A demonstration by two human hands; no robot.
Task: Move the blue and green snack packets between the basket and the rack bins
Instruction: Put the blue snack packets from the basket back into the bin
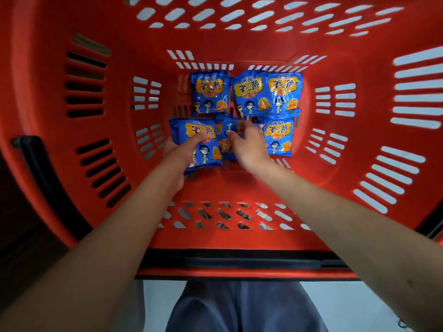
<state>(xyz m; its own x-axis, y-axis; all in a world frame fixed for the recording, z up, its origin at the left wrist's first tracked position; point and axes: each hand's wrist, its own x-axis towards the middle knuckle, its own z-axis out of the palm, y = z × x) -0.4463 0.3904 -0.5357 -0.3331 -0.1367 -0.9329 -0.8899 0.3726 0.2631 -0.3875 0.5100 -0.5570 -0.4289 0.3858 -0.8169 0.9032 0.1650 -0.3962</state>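
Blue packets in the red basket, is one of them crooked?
Yes. The middle packet lies turned sideways, tucked between its neighbours by the right hand; the other blue packets face up, print upright.

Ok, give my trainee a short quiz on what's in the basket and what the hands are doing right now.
1. True or false: a green packet shows in the red plastic basket.
2. Which hand grips the near-left blue plastic snack packet? A) left hand B) right hand C) neither
3. Fill in: the right hand reaches toward the blue packet lying in the ___ of the cluster.

Key: 1 false; 2 A; 3 middle.
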